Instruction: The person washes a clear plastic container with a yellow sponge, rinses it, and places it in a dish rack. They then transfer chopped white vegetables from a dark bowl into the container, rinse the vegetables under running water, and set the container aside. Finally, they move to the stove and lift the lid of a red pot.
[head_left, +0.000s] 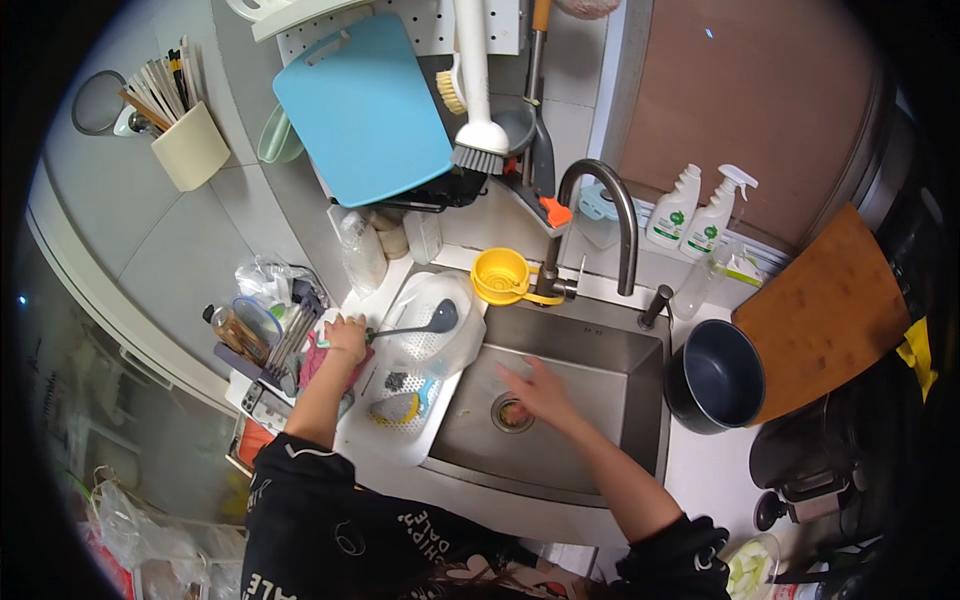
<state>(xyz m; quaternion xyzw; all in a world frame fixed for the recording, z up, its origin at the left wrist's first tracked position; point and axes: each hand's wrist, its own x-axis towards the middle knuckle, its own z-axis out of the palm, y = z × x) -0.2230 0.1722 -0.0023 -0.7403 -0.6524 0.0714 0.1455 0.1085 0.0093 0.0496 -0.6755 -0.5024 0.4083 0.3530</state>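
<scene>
My left hand (345, 336) rests over a crumpled pink cloth (315, 361) at the left of the counter. The handle of a dark ladle (444, 316) runs up to that hand; whether the fingers grip the handle or the cloth is hidden. Over the stainless steel sink (570, 450) hovers my right hand (536, 391), fingers apart and holding nothing. Beneath it, the drain (513, 414) has food scraps in it. A white perforated drain tray (442, 439) overlaps the sink's left side, bearing a translucent bowl (465, 349) and a yellow-and-blue brush (405, 406).
A yellow strainer (501, 276) sits behind the sink by the arched faucet (626, 225). Right of the basin stand a dark pot (720, 379) and a wooden board (821, 315). White spray bottles (675, 210) line the sill. A utensil rack (289, 337) is at left; brushes hang above.
</scene>
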